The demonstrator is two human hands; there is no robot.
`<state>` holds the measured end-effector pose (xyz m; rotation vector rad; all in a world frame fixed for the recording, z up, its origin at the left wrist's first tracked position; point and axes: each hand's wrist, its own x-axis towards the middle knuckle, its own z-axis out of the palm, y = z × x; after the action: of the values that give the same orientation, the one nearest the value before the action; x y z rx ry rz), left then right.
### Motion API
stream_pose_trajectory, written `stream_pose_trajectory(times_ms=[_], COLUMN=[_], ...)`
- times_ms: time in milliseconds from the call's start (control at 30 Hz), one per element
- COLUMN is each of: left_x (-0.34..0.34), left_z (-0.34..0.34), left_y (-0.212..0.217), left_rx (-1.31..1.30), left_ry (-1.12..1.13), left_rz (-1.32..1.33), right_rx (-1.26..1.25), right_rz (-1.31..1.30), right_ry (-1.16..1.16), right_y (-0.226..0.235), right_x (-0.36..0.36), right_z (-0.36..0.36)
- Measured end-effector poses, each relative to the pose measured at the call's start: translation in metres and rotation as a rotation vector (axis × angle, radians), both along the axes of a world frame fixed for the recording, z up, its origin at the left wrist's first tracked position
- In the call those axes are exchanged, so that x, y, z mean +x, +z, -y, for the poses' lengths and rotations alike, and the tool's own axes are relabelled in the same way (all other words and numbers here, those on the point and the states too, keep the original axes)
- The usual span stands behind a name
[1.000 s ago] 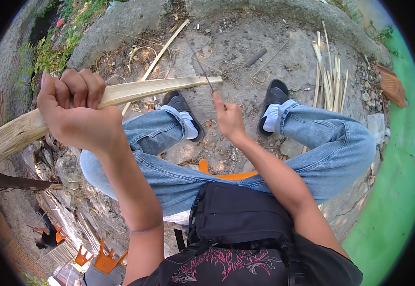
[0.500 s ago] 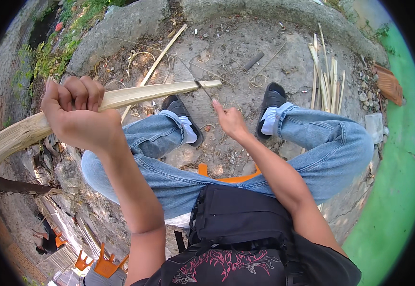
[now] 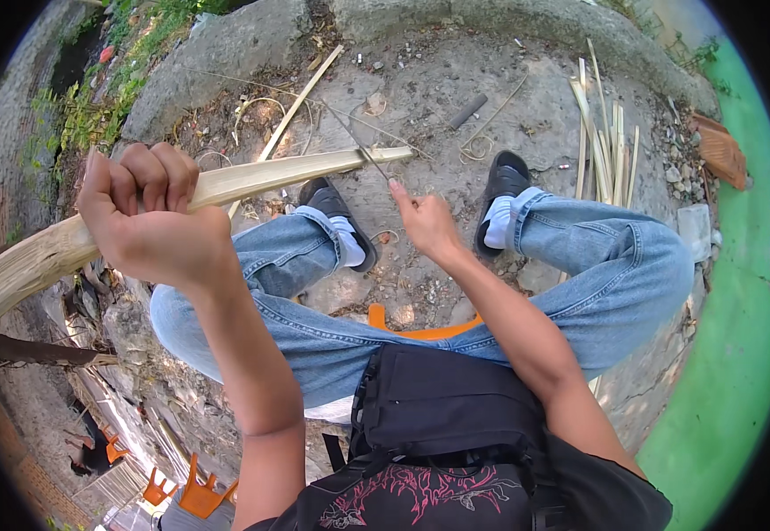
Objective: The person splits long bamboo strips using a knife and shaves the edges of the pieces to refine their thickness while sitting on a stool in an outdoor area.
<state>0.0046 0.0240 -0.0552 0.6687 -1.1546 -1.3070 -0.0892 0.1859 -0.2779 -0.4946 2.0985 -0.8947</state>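
My left hand (image 3: 155, 221) is closed around a long, pale bamboo strip (image 3: 283, 171). The strip bends out past the left edge of the view, and its narrower end reaches between my feet. My right hand (image 3: 427, 228) grips a thin-bladed knife (image 3: 350, 133), its handle mostly hidden by the fingers. The dark blade lies slantwise across the strip close to its far end, pointing up and to the left. I cannot tell how deep the edge sits in the strip.
Several split strips (image 3: 611, 150) lie beyond my right knee; another strip (image 3: 301, 102) lies beyond my left foot. A short dark stick (image 3: 469, 111) and thin shavings are on the ground. Orange stools (image 3: 199, 487) and a person (image 3: 95, 447) are at lower left. A kerb (image 3: 509, 22) borders the far side.
The knife blade has turned slightly and shows more of its length across the strip. Both hands have shifted only a little, and their grips are the same.
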Motion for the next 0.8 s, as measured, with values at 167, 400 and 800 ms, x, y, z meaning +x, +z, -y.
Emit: stream_pose_trajectory(times_ms=[167,400,800], left_x=[-0.007,0.003,0.013], left_z=[-0.004,0.007,0.006], left_y=[0.006,-0.001,-0.002], left_rx=[-0.077,-0.066,-0.001], left_ry=[-0.022,-0.06,-0.074], left_rz=[-0.052,-0.055,-0.053], right_rx=[-0.273,0.076,-0.036], right_rz=[-0.079,0.028,0.027], right_ry=[-0.064,0.026,0.021], right_y=[0.0,0.004,-0.001], right_x=[0.005,-0.007,0.002], right_z=[0.002,0.006,0.015])
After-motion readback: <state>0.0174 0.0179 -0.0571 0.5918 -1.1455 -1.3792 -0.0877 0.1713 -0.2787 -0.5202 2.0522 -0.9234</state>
